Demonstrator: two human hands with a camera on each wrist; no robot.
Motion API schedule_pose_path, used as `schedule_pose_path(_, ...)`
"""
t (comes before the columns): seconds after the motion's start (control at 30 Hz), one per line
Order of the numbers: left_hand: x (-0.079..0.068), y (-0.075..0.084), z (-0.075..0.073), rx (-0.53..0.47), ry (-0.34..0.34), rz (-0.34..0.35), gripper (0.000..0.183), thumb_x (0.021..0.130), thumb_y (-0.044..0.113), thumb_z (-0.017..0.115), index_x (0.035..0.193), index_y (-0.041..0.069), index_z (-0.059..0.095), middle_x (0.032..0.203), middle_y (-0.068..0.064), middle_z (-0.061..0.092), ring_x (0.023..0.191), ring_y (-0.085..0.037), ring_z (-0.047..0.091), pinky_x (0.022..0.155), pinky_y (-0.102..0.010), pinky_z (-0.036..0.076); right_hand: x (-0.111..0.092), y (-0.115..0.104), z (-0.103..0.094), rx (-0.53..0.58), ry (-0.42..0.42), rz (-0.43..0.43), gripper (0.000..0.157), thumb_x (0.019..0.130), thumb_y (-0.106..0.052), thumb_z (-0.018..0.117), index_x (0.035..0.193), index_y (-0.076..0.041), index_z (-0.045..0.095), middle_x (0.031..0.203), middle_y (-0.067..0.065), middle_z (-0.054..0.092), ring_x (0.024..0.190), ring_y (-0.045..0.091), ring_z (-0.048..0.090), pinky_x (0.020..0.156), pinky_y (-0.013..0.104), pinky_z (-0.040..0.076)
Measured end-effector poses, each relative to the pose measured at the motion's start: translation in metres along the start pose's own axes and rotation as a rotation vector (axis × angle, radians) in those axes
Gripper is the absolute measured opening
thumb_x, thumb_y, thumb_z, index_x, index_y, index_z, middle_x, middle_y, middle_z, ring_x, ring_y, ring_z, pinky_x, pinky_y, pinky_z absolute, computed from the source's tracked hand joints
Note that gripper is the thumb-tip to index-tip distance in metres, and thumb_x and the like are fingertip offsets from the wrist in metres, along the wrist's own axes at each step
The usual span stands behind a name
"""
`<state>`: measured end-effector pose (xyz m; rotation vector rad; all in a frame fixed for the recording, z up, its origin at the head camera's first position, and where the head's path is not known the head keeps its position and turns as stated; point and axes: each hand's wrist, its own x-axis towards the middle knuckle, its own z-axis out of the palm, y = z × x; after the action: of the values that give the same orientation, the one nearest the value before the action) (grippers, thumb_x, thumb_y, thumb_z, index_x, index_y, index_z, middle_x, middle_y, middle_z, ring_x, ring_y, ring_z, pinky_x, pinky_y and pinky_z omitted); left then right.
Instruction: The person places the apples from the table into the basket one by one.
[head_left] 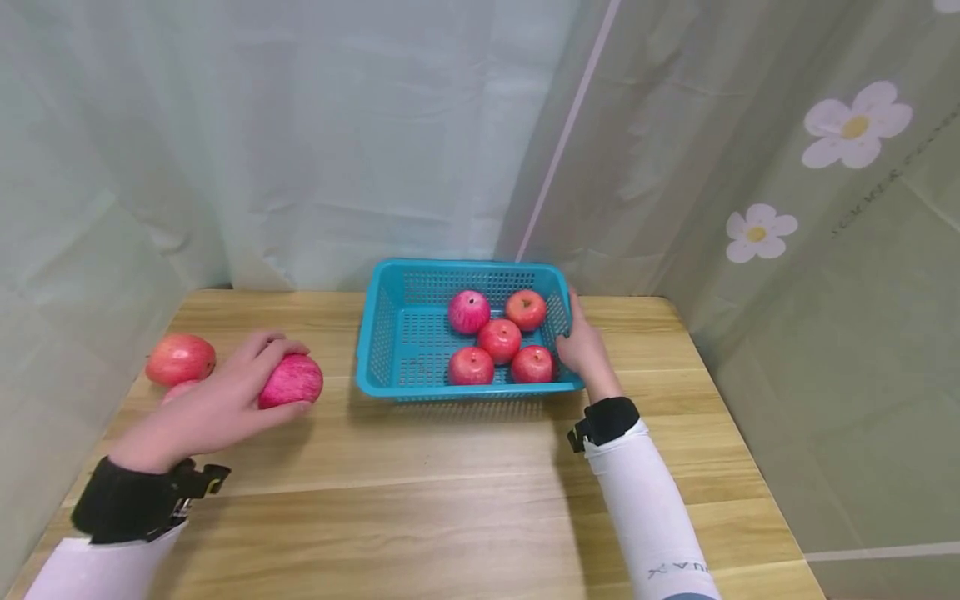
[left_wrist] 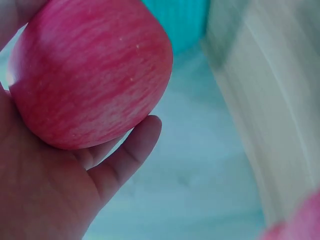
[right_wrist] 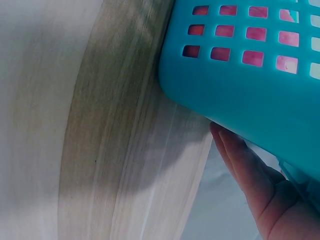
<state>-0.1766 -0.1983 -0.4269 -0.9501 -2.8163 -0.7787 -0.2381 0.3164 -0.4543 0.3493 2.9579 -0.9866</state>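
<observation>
My left hand [head_left: 217, 408] grips a pinkish-red apple [head_left: 294, 383] left of the blue plastic basket [head_left: 412, 391]. In the left wrist view the apple [left_wrist: 95, 75] fills the palm, with fingers curled about it. At the basket's right end, my right hand [head_left: 588, 354] holds the side, its thumb over the rim and its fingers along the outer wall. The right wrist view has those fingers [right_wrist: 245, 165] lying against the outside of the basket [right_wrist: 240, 95]. Several red apples, one of them in the middle [head_left: 498, 341], lie in the basket's right half.
Another red apple [head_left: 181, 360] lies at the table's left edge, and one more [head_left: 180, 390] is partly hidden behind my left hand. The wooden table [head_left: 450, 508] meets hanging curtains [head_left: 375, 142] at its back and sides.
</observation>
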Motion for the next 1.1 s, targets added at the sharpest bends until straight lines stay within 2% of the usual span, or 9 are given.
schedule_pose_path(0.17,0.032,0.018,0.007,-0.064,-0.04,0.061,0.068,0.09,0.035,0.088,0.141,0.008,0.052,0.135,-0.011,0.047,0.116,-0.029,0.052,0.077,-0.04,0.061,0.0,-0.001,0.0,-0.011,0.0,-0.008,0.088,0.102,-0.01,0.056,0.174,-0.021,0.007,0.151,0.033,0.052,0.124,0.051,0.06,0.101,0.061,0.051)
schedule_pose_path(0.27,0.049,0.024,0.013,-0.091,-0.047,0.096,0.067,0.091,0.033,0.087,0.142,0.008,0.052,0.134,-0.01,0.048,0.114,-0.027,0.053,0.078,-0.039,0.061,0.0,-0.002,0.001,-0.011,-0.007,-0.007,0.089,0.102,-0.009,0.056,0.174,-0.022,0.006,0.152,0.034,0.052,0.125,0.051,0.06,0.102,0.062,0.051)
schedule_pose_path(0.43,0.076,0.034,0.018,-0.122,-0.058,0.152,0.062,0.09,0.03,0.086,0.141,0.013,0.056,0.135,-0.01,0.049,0.115,-0.029,0.056,0.08,-0.041,0.061,-0.001,-0.001,0.001,0.001,-0.013,-0.002,0.088,0.103,-0.01,0.056,0.174,-0.024,0.005,0.154,0.032,0.05,0.123,0.05,0.061,0.097,0.061,0.053)
schedule_pose_path(0.57,0.1,0.044,0.021,-0.123,-0.113,0.174,0.056,0.093,0.028,0.082,0.142,0.015,0.059,0.141,-0.011,0.046,0.12,-0.032,0.055,0.084,-0.043,0.062,0.0,0.0,0.001,0.002,-0.009,0.003,0.088,0.103,-0.01,0.055,0.174,-0.024,0.005,0.154,0.033,0.05,0.123,0.05,0.061,0.096,0.061,0.053)
schedule_pose_path(0.7,0.124,0.052,0.025,-0.095,-0.174,0.188,0.059,0.092,0.025,0.081,0.145,0.014,0.06,0.148,-0.016,0.046,0.126,-0.036,0.053,0.087,-0.046,0.062,0.001,0.001,0.0,0.001,-0.005,0.006,0.087,0.103,-0.01,0.055,0.174,-0.022,0.007,0.153,0.033,0.051,0.123,0.051,0.061,0.096,0.061,0.054)
schedule_pose_path(0.87,0.149,0.059,0.028,-0.012,-0.237,0.181,0.056,0.09,0.023,0.08,0.143,0.015,0.064,0.142,-0.015,0.053,0.124,-0.034,0.052,0.087,-0.046,0.06,0.001,0.001,0.0,0.003,-0.019,0.009,0.088,0.103,-0.01,0.055,0.174,-0.023,0.004,0.155,0.032,0.05,0.12,0.049,0.062,0.091,0.058,0.055)
schedule_pose_path(1.0,0.167,0.067,0.032,0.034,-0.3,0.133,0.053,0.091,0.026,0.077,0.142,0.015,0.064,0.133,-0.01,0.055,0.121,-0.03,0.051,0.087,-0.045,0.058,0.001,0.0,0.0,-0.012,-0.012,0.001,0.088,0.103,-0.01,0.056,0.174,-0.021,0.005,0.152,0.034,0.051,0.118,0.05,0.063,0.09,0.057,0.055)
schedule_pose_path(1.1,0.179,0.073,0.037,0.041,-0.354,0.087,0.056,0.092,0.028,0.074,0.145,0.015,0.06,0.134,-0.012,0.054,0.124,-0.032,0.05,0.089,-0.047,0.057,0.0,0.0,0.0,-0.026,-0.008,-0.002,0.088,0.102,-0.009,0.056,0.174,-0.02,0.006,0.151,0.034,0.052,0.117,0.05,0.063,0.09,0.057,0.055)
